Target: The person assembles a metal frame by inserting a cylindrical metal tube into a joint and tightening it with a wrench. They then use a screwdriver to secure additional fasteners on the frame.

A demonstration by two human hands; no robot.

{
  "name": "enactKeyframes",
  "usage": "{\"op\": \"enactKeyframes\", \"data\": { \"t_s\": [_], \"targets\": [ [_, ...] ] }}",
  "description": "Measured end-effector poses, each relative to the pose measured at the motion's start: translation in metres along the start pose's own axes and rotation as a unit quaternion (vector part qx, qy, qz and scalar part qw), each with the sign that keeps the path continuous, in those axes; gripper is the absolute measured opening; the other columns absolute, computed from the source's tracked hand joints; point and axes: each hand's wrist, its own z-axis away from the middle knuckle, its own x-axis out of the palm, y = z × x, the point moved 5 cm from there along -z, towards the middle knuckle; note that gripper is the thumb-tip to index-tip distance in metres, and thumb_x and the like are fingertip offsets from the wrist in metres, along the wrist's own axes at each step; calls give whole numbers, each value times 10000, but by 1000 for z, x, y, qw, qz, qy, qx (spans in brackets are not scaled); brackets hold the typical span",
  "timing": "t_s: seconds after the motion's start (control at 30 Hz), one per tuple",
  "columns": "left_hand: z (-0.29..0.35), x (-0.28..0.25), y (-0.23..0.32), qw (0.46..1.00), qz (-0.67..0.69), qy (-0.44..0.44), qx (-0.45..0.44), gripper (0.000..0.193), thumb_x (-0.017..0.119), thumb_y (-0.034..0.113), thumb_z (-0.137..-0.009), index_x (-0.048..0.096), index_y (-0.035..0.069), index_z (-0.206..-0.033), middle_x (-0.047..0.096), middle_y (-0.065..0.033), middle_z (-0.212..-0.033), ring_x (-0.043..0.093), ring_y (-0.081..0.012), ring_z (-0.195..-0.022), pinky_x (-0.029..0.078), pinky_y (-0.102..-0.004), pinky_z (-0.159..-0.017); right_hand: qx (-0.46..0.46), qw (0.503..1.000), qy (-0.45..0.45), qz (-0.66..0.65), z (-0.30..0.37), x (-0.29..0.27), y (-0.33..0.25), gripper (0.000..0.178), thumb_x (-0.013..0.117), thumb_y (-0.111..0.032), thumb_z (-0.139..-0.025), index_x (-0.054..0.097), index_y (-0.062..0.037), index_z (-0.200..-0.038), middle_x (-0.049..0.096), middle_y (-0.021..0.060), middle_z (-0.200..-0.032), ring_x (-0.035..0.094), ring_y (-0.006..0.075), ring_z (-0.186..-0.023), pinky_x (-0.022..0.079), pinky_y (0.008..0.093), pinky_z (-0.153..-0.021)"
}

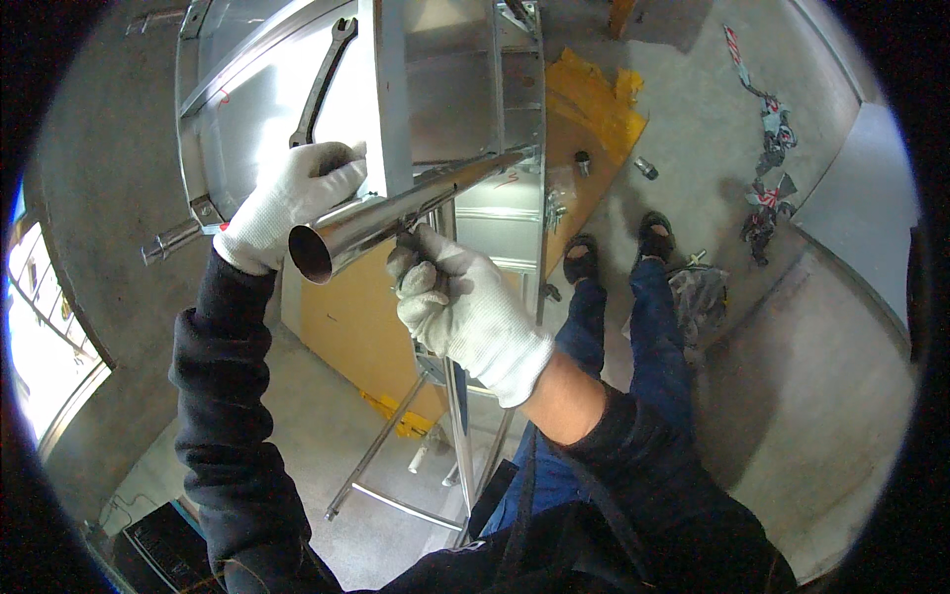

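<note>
A shiny round steel pipe (371, 226) runs obliquely across a metal frame, its open end toward me on the left. My left hand (287, 203), in a white knit glove with grey fingertips, is closed beside the pipe against the frame; its fingertips are partly hidden. Below the pipe, my right hand (470, 307) is gloved alike. Its thumb and finger pinch at the pipe's underside, and what sits between them is too small to name. An open-end wrench (323, 87) lies on the bright metal panel (252, 129) beyond my left hand.
Metal legs (460, 436) stand under the frame. Cardboard (341, 307) and a yellow sheet (594, 99) lie on the floor. Small metal fittings (645, 168), a clear plastic bag (701, 302) and striped tape scraps (777, 129) lie right. A black box (163, 549) stands lower left.
</note>
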Motion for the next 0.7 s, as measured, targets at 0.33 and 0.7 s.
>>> {"op": "enactKeyframes", "data": {
  "t_s": [0.33, 0.7],
  "targets": [
    [9, 20, -14, 976, 197, 92, -6, 291, 550, 227, -933, 583, -53, -1005, 557, -15, -821, 492, -79, -761, 431, -243, -717, -96, 975, 80, 183, 10, 0, -6, 205, 493, -161, -944, 548, 31, -988, 652, 137, -854, 619, 125, -595, 505, 229, -500],
    [7, 25, -24, 974, 190, 124, -17, 250, 549, 221, -922, 582, -25, -951, 593, -60, -840, 543, -126, -812, 443, -271, -776, -80, 967, 121, 210, 14, -10, -11, 158, 485, -120, -942, 556, -4, -1023, 636, 95, -827, 605, 108, -597, 486, 198, -511]
  ]
}}
